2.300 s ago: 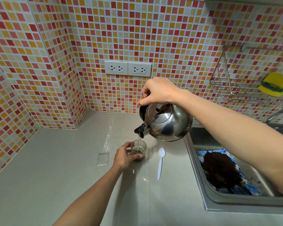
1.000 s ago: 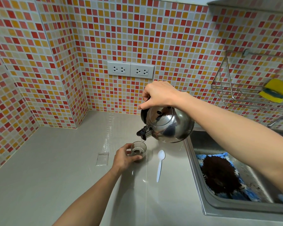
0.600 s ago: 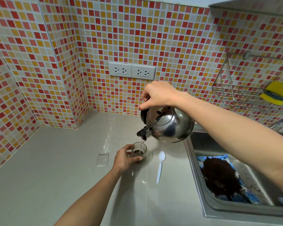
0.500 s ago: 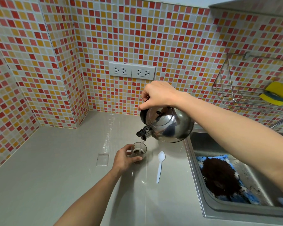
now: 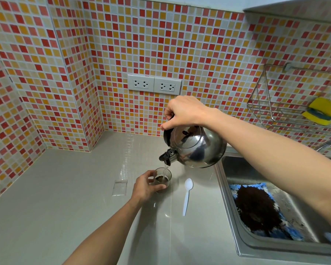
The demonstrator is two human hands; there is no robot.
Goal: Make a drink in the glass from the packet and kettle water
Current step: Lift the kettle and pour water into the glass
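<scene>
A person's left hand [image 5: 144, 186] wraps its grip around a small glass [image 5: 162, 180] standing on the grey table [image 5: 65, 197], dark liquid already in it, as a thin stream of water falls from the spout of a steel kettle [image 5: 194, 148] tilted just above; the right hand [image 5: 183, 112] has its grip closed on the kettle's handle. An emptied clear packet [image 5: 119, 187] lies flat left of the glass, a white plastic spoon [image 5: 187, 195] right of it, beside the sink [image 5: 243, 243], before a mosaic-tiled wall [image 5: 180, 44]
</scene>
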